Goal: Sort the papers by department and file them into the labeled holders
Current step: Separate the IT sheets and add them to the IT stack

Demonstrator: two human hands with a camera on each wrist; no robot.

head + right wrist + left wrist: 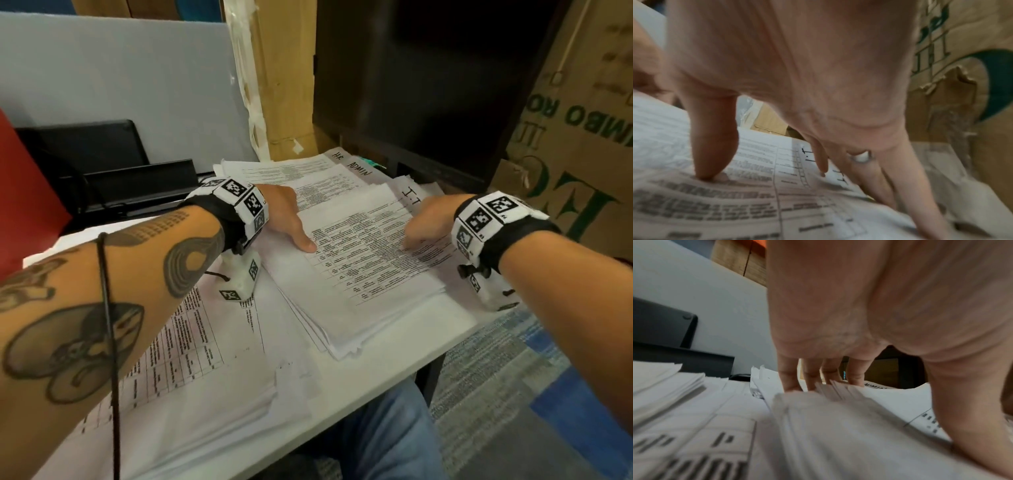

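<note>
The stack of printed papers (356,260) lies on the white desk (376,363), thick, floppy and likely to fan apart if lifted by one edge. The left hand (287,219) and right hand (428,219) grip its opposite sides, thumbs pressing on top, fingers curled round the edges; holding both sides suits it. Behind lie sheets hand-labelled ADMIN (359,168) and I.T (409,193).

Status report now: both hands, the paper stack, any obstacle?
Left hand and right hand grip paper stack by its sides, thumbs on top. Stack on desk, unfiled. No obstacle seen.
</note>
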